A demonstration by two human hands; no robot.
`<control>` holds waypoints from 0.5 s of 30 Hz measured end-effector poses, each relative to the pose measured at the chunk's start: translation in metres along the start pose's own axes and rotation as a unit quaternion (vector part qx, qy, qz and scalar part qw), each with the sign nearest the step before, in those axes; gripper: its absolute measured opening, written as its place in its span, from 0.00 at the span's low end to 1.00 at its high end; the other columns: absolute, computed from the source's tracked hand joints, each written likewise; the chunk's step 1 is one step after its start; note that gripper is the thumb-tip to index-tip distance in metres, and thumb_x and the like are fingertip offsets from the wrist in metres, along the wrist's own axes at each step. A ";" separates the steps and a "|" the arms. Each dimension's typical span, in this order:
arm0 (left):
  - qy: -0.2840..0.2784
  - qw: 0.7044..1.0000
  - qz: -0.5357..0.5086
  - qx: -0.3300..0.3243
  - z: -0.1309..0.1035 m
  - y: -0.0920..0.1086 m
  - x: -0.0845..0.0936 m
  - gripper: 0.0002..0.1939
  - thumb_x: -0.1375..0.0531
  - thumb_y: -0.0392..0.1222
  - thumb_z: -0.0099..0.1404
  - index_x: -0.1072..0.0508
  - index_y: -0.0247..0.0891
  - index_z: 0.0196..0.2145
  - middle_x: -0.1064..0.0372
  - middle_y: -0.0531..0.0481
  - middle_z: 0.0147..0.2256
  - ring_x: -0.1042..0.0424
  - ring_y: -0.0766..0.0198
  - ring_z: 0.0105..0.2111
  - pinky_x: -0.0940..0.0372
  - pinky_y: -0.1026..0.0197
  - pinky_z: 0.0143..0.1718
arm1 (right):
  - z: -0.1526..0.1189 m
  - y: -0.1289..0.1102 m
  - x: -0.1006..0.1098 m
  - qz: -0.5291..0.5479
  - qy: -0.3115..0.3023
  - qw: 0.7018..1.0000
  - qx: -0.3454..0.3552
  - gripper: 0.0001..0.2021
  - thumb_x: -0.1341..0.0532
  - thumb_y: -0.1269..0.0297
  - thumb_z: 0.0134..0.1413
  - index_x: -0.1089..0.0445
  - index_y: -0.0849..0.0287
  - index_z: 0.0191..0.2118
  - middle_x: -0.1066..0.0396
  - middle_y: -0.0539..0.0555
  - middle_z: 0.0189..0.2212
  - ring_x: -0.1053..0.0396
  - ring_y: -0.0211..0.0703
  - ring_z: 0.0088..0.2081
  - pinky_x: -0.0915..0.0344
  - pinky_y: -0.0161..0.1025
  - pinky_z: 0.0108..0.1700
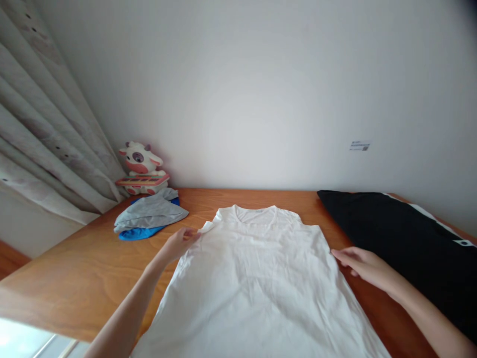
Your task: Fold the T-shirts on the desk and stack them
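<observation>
A white fabric top with a scooped neckline (261, 278) lies spread and lightly wrinkled on an orange-brown wooden surface (89, 283), neckline towards twelve o'clock, lower end running out of view at six. At its ten o'clock edge, the bare left hand (182, 242) has its fingers bent against the cloth; whether they pinch it, I cannot tell. Towards three o'clock, the bare right hand (359, 263) brings its fingertips to the opposite edge, their grip equally unclear. Beyond the right hand, also towards three, lies a large black fabric piece with white trim (406, 233). Out at ten o'clock, a crumpled light-grey cloth (152, 211) rests over a bright-blue one (139, 233), with a white-and-pink cow-shaped toy keyboard (143, 181) just behind them, near a pale patterned curtain (48, 124)
</observation>
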State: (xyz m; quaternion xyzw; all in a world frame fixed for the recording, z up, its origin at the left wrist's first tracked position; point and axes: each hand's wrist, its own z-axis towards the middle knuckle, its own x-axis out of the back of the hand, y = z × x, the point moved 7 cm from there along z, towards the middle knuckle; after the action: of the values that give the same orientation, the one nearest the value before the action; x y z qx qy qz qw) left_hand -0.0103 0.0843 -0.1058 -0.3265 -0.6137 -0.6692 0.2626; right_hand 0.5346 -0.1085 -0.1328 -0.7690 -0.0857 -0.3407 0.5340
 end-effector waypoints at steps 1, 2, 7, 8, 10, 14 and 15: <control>0.019 1.000 0.010 0.011 0.013 0.001 -0.006 0.30 0.39 0.67 0.54 0.25 0.37 0.39 0.22 0.43 0.39 0.23 0.50 0.41 0.33 0.58 0.40 | 0.014 -0.009 -0.002 -0.007 0.017 1.000 -0.001 0.26 0.35 0.35 0.38 0.23 0.56 0.29 0.20 0.60 0.30 0.24 0.51 0.31 0.30 0.42 0.33; 0.029 0.999 0.020 0.018 0.024 0.002 -0.011 0.28 0.38 0.65 0.54 0.24 0.37 0.39 0.22 0.44 0.37 0.23 0.50 0.41 0.34 0.59 0.39 | 0.027 -0.015 -0.006 -0.021 0.029 0.999 0.001 0.24 0.35 0.37 0.38 0.24 0.56 0.27 0.20 0.60 0.29 0.23 0.53 0.33 0.30 0.42 0.35; 0.023 0.999 0.031 0.008 0.044 0.009 -0.017 0.20 0.37 0.60 0.54 0.25 0.40 0.31 0.22 0.48 0.32 0.24 0.54 0.37 0.37 0.61 0.37 | 0.057 -0.021 -0.016 -0.063 0.052 0.996 0.023 0.13 0.34 0.49 0.40 0.26 0.55 0.24 0.21 0.54 0.25 0.23 0.52 0.31 0.32 0.41 0.35; 0.024 0.999 0.023 0.001 0.043 0.009 -0.014 0.21 0.39 0.62 0.56 0.25 0.40 0.32 0.22 0.48 0.32 0.24 0.55 0.36 0.36 0.61 0.37 | 0.057 -0.019 -0.016 -0.051 0.061 0.996 0.031 0.12 0.35 0.51 0.40 0.26 0.55 0.25 0.21 0.54 0.25 0.24 0.50 0.30 0.32 0.40 0.34; 0.023 0.999 -0.035 -0.014 0.037 0.009 -0.010 0.27 0.42 0.68 0.57 0.27 0.39 0.37 0.23 0.48 0.32 0.24 0.56 0.34 0.36 0.61 0.34 | 0.055 -0.011 -0.015 0.000 0.070 0.997 0.037 0.13 0.35 0.52 0.40 0.27 0.55 0.29 0.21 0.54 0.28 0.24 0.49 0.30 0.32 0.39 0.32; -0.011 0.975 -0.221 0.005 0.025 0.007 -0.013 0.41 0.40 0.76 0.51 0.31 0.37 0.47 0.26 0.52 0.26 0.28 0.61 0.25 0.37 0.63 0.26 | 0.055 0.002 -0.024 0.092 0.050 0.994 0.017 0.26 0.32 0.48 0.42 0.28 0.59 0.46 0.20 0.60 0.35 0.22 0.50 0.34 0.30 0.39 0.31; -0.024 0.972 -0.233 0.016 0.024 0.007 -0.016 0.43 0.38 0.76 0.50 0.31 0.36 0.48 0.25 0.52 0.26 0.28 0.61 0.25 0.37 0.63 0.26 | 0.057 0.000 -0.027 0.086 0.041 0.995 0.020 0.29 0.31 0.48 0.42 0.29 0.59 0.48 0.20 0.61 0.37 0.22 0.51 0.36 0.29 0.40 0.34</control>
State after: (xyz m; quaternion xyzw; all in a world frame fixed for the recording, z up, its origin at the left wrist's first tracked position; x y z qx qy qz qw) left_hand 0.0081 0.1064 -0.1124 -0.1862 -0.6893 -0.6943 0.0903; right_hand 0.5388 -0.0522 -0.1610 -0.7483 -0.0038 -0.3227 0.5795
